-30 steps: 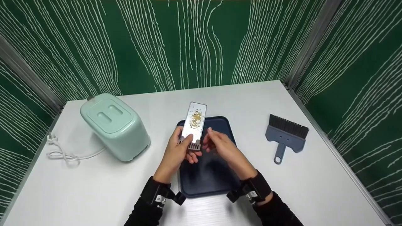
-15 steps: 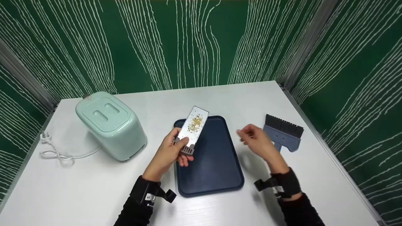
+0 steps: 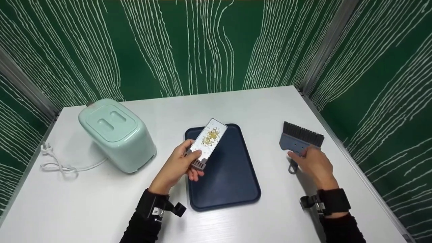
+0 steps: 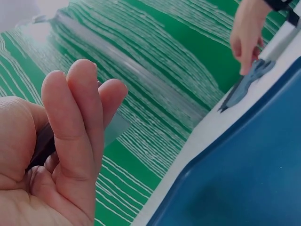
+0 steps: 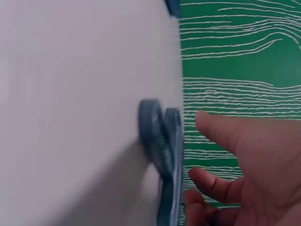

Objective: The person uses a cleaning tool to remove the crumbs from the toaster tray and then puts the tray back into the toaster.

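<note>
My left hand (image 3: pixel 177 165) holds a crumb tray (image 3: pixel 213 131) by its grey slotted end, thumb on top. Yellowish crumbs (image 3: pixel 211 136) lie on its pale flat surface. In the left wrist view the fingers (image 4: pixel 77 122) cover most of the tray. Over at the right, my right hand (image 3: pixel 317 165) is above the handle of a blue-grey brush (image 3: pixel 293 143) with dark bristles, lying on the table. The right wrist view shows the thumb and fingers (image 5: pixel 221 183) apart, beside the brush's handle (image 5: pixel 153 132) and not closed round it.
A dark blue rectangular tray (image 3: pixel 226 189) lies on the white table (image 3: pixel 162 114), under the crumb tray. To the left stands a mint-green toaster (image 3: pixel 118 135) with its lid on. Its white cord and plug (image 3: pixel 64 165) lie near the table's left edge.
My right hand has left the crumb tray and moved right, to the brush. The left hand keeps its hold on the crumb tray, now tilted more to the right.
</note>
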`<state>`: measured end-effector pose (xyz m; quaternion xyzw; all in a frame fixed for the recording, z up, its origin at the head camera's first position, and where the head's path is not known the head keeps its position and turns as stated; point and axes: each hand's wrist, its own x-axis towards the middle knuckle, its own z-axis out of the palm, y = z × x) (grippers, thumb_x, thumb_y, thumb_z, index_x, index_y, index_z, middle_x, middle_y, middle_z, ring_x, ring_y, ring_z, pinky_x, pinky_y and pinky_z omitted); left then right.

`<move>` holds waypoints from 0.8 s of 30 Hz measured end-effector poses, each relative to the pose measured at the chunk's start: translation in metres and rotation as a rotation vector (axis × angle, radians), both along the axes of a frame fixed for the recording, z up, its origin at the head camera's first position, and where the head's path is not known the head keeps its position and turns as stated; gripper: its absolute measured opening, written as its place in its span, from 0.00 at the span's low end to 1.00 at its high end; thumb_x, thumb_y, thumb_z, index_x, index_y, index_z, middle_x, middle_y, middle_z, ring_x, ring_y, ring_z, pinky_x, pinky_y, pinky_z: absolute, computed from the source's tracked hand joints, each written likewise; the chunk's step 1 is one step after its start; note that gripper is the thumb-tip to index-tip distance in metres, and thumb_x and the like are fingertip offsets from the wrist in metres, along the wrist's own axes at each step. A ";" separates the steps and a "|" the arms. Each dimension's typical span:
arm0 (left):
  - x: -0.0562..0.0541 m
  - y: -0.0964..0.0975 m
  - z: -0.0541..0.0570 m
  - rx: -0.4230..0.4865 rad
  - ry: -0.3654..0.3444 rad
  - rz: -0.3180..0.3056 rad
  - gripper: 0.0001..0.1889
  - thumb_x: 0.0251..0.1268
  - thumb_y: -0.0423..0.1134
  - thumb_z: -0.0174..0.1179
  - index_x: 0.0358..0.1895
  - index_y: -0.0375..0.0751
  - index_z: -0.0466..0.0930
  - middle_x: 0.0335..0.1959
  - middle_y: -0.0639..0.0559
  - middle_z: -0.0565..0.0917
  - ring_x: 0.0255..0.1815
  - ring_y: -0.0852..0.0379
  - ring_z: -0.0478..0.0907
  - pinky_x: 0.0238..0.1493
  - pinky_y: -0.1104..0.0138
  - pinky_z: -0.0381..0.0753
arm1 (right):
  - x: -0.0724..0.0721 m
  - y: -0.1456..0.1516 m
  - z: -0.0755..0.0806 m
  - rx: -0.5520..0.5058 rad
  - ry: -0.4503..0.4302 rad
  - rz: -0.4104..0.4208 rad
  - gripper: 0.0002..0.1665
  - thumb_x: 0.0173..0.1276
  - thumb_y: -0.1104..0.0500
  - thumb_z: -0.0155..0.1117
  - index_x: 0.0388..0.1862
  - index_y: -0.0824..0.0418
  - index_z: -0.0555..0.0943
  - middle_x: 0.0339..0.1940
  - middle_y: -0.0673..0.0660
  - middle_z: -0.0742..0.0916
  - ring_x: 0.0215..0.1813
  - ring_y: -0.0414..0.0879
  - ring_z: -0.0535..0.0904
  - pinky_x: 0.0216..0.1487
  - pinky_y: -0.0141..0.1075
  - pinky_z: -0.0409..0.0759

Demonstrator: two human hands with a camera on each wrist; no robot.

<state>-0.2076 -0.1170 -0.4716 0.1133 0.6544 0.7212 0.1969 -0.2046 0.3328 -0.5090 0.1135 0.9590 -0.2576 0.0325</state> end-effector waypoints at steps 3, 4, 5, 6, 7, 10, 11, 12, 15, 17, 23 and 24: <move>0.000 -0.001 0.000 -0.009 -0.008 0.002 0.13 0.86 0.36 0.52 0.64 0.37 0.66 0.23 0.42 0.88 0.14 0.57 0.84 0.14 0.68 0.82 | -0.001 0.002 -0.005 0.028 -0.007 -0.013 0.36 0.72 0.28 0.67 0.26 0.57 0.73 0.22 0.51 0.75 0.27 0.47 0.72 0.24 0.38 0.66; 0.000 -0.001 -0.001 -0.011 -0.011 0.004 0.13 0.86 0.36 0.52 0.64 0.37 0.66 0.22 0.42 0.88 0.14 0.57 0.84 0.14 0.68 0.82 | -0.002 0.001 -0.006 0.032 -0.009 -0.018 0.35 0.72 0.29 0.68 0.23 0.56 0.72 0.20 0.50 0.73 0.26 0.46 0.71 0.24 0.37 0.66; 0.000 -0.002 -0.001 -0.014 -0.014 0.005 0.13 0.86 0.36 0.52 0.64 0.38 0.66 0.22 0.42 0.88 0.14 0.57 0.84 0.14 0.68 0.82 | -0.002 0.002 -0.006 0.033 -0.010 -0.024 0.35 0.72 0.31 0.68 0.21 0.55 0.70 0.19 0.49 0.72 0.25 0.46 0.70 0.23 0.37 0.65; 0.000 -0.002 -0.001 -0.016 -0.015 0.005 0.13 0.86 0.36 0.52 0.64 0.38 0.66 0.22 0.42 0.88 0.13 0.57 0.84 0.14 0.68 0.82 | -0.002 0.002 -0.007 0.033 -0.011 -0.031 0.34 0.73 0.33 0.68 0.20 0.54 0.70 0.18 0.49 0.72 0.24 0.46 0.71 0.23 0.37 0.66; 0.000 -0.002 -0.001 -0.017 -0.017 0.005 0.13 0.86 0.36 0.52 0.64 0.38 0.66 0.22 0.42 0.88 0.13 0.57 0.84 0.14 0.68 0.82 | -0.002 0.003 -0.007 0.036 -0.011 -0.036 0.33 0.73 0.35 0.68 0.19 0.54 0.71 0.18 0.49 0.73 0.24 0.46 0.71 0.22 0.38 0.66; -0.001 -0.002 -0.001 -0.016 -0.010 -0.001 0.14 0.86 0.37 0.52 0.64 0.37 0.65 0.21 0.43 0.88 0.13 0.57 0.84 0.13 0.68 0.81 | -0.001 0.006 -0.006 0.046 -0.027 -0.050 0.28 0.73 0.41 0.67 0.19 0.56 0.74 0.18 0.52 0.77 0.24 0.48 0.75 0.22 0.39 0.70; -0.001 -0.002 -0.002 -0.016 -0.009 -0.004 0.14 0.86 0.37 0.52 0.64 0.36 0.65 0.21 0.43 0.88 0.13 0.57 0.83 0.13 0.68 0.81 | -0.001 0.007 -0.005 0.049 -0.038 -0.053 0.27 0.73 0.42 0.66 0.19 0.57 0.75 0.19 0.53 0.78 0.24 0.49 0.76 0.22 0.39 0.70; -0.001 -0.002 -0.002 -0.016 -0.008 -0.007 0.14 0.86 0.37 0.52 0.64 0.36 0.65 0.21 0.43 0.88 0.13 0.58 0.83 0.13 0.69 0.81 | 0.000 0.009 -0.005 0.051 -0.048 -0.056 0.26 0.73 0.43 0.66 0.19 0.57 0.76 0.20 0.54 0.79 0.25 0.50 0.76 0.22 0.40 0.71; -0.001 -0.002 -0.002 -0.014 -0.009 -0.013 0.14 0.86 0.37 0.52 0.64 0.35 0.65 0.20 0.43 0.87 0.13 0.58 0.83 0.13 0.69 0.80 | 0.002 0.015 -0.002 0.021 -0.085 -0.069 0.25 0.71 0.43 0.65 0.21 0.57 0.75 0.21 0.54 0.79 0.26 0.50 0.76 0.23 0.40 0.72; -0.001 -0.003 -0.002 -0.015 -0.016 -0.013 0.14 0.86 0.37 0.52 0.64 0.35 0.64 0.20 0.44 0.87 0.13 0.59 0.83 0.13 0.69 0.80 | 0.001 0.020 0.001 -0.033 -0.103 -0.069 0.25 0.72 0.42 0.64 0.21 0.55 0.73 0.21 0.52 0.79 0.26 0.49 0.75 0.25 0.39 0.71; -0.001 -0.004 -0.001 -0.022 -0.019 -0.024 0.14 0.86 0.37 0.52 0.64 0.35 0.64 0.20 0.44 0.87 0.12 0.59 0.82 0.12 0.69 0.80 | -0.001 0.035 0.005 -0.239 -0.208 -0.058 0.20 0.75 0.44 0.57 0.37 0.60 0.77 0.21 0.46 0.89 0.28 0.41 0.83 0.30 0.35 0.75; -0.002 -0.004 -0.001 -0.024 -0.018 -0.028 0.14 0.86 0.37 0.52 0.64 0.35 0.64 0.20 0.44 0.87 0.13 0.59 0.82 0.12 0.69 0.80 | -0.001 0.036 0.005 -0.268 -0.229 -0.062 0.19 0.75 0.44 0.57 0.41 0.61 0.76 0.21 0.46 0.89 0.28 0.39 0.85 0.30 0.34 0.76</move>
